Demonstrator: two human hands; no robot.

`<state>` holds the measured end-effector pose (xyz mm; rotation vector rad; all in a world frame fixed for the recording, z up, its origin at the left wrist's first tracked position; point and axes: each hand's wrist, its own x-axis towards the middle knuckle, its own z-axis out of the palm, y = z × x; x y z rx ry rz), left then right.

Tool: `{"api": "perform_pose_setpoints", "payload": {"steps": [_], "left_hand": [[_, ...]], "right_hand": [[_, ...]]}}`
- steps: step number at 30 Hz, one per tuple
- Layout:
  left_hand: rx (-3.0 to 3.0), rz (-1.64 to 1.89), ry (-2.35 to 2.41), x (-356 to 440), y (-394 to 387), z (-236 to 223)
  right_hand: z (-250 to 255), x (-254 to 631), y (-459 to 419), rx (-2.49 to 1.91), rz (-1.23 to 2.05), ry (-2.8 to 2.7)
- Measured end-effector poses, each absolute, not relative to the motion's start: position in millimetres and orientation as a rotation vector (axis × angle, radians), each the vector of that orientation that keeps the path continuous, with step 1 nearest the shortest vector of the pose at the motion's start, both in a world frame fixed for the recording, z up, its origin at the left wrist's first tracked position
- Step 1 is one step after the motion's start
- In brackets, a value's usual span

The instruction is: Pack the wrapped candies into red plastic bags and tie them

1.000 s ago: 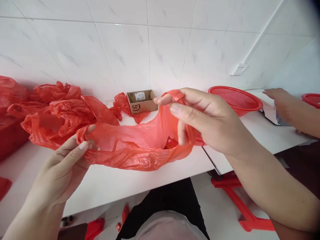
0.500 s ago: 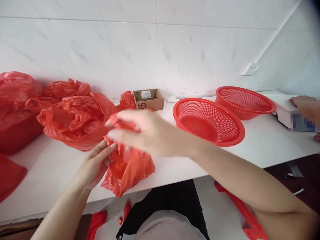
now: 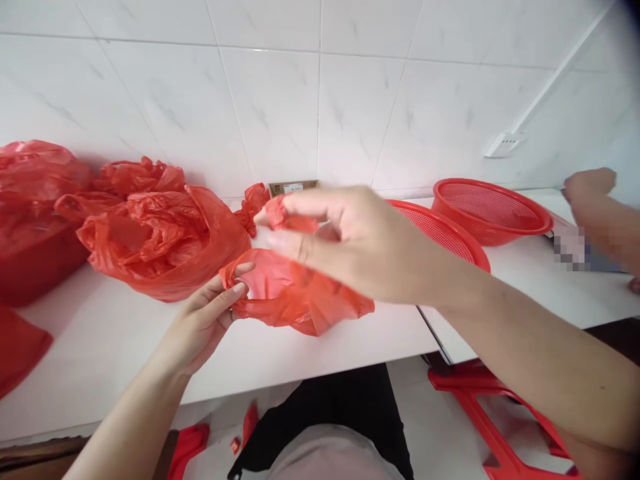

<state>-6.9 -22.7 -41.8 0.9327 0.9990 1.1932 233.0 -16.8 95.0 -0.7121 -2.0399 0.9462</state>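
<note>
A small red plastic bag (image 3: 300,303) hangs between my two hands just above the white counter (image 3: 125,347). My left hand (image 3: 207,320) pinches the bag's left rim, fingers closed on the film. My right hand (image 3: 345,237) is raised higher, its thumb and fingers pinched on the bag's other handle. The bag's mouth gapes a little between the two grips, and what it holds is hidden.
A heap of crumpled red bags (image 3: 155,230) lies at the left against the tiled wall. A small cardboard box (image 3: 293,188) stands behind my right hand. Two red mesh baskets (image 3: 490,210) sit at the right. Another person's hand (image 3: 590,183) rests at the far right.
The bag was stretched wide, then bunched together at the counter's edge; now it is pulled apart again, with my right hand lifted up and to the right holding one handle.
</note>
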Motion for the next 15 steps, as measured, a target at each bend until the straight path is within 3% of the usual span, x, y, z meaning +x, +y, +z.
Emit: {"api": "perform_pose_setpoints", "payload": {"steps": [8,15], "left_hand": [[0.996,1.23,1.077,-15.8,-24.8,-36.3],[1.209,1.598,1.396,-29.5,-17.3,14.3]], "right_hand": [[73.8,255.5,-0.9,-0.794,0.98,-1.822],[59.5,288.3,10.8,-1.001,0.859,-1.798]]}}
